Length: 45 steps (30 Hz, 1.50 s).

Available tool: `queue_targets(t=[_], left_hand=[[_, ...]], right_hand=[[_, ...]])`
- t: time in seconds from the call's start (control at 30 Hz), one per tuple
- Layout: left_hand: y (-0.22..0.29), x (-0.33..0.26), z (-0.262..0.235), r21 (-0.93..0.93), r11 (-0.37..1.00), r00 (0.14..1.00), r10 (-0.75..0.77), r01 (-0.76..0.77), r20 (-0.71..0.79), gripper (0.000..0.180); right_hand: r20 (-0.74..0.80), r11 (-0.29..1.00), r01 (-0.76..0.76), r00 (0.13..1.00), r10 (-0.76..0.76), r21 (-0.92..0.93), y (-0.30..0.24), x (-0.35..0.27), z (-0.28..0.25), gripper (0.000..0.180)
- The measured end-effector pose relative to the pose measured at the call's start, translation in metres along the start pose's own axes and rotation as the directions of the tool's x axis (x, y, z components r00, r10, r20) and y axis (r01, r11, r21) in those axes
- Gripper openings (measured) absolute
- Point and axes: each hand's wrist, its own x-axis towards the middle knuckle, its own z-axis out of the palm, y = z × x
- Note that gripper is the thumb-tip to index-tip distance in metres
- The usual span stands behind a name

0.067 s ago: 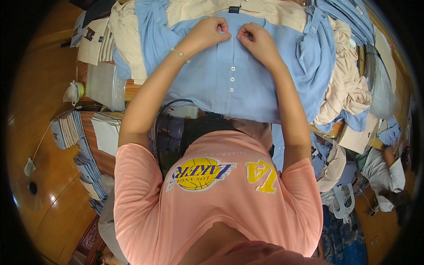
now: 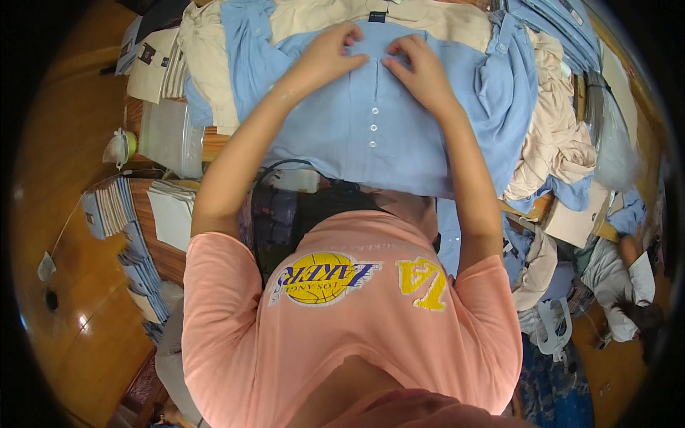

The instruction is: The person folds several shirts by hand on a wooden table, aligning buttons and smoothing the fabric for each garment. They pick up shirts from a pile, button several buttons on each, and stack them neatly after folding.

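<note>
Flanking the placket (image 2: 375, 91) of the blue shirt (image 2: 321, 135), left hand (image 2: 334, 58) and right hand (image 2: 421, 70) gape loosely, equally near. Buttons (image 2: 374, 128) run toward six o'clock.

A light blue shirt (image 2: 390, 118) lies spread front side up over cream garments (image 2: 460, 21), neckline at the far side and hem at the near side. Three white buttons (image 2: 373, 128) line its middle, below a short seam. The body is fairly smooth, the sleeves loosely rumpled to either side.
</note>
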Motion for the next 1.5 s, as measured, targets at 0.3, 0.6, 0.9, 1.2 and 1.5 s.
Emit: queue_targets(t=[0.3,0.6,0.9,1.2,1.5], left_hand=[[-0.126,-0.211,-0.095,-0.14,0.864,0.871,-0.49,0.484,-0.017,0.028],[-0.167,-0.24,-0.023,-0.037,0.974,0.922,-0.223,0.223,-0.318,0.026],[-0.225,-0.241,-0.021,-0.015,0.998,0.906,-0.06,0.06,-0.419,0.017],[-0.088,-0.189,-0.033,-0.43,0.899,0.727,-0.244,-0.078,-0.641,0.03],[0.304,-0.243,0.064,-0.538,0.615,0.806,0.323,-0.577,-0.495,0.026]], right_hand=[[-0.52,0.938,-0.248,0.85,0.09,-0.242,-0.015,-0.191,-0.117,0.01],[-0.565,0.823,-0.55,0.639,0.522,0.139,0.047,-0.273,-0.081,0.032],[-0.708,0.845,-0.531,0.623,0.333,-0.07,-0.026,-0.29,-0.091,0.029],[-0.694,0.855,-0.488,0.677,0.246,-0.173,-0.07,-0.338,-0.13,0.016],[-0.991,0.973,-0.218,0.122,-0.054,-0.08,-0.248,-0.668,-0.277,0.006]])
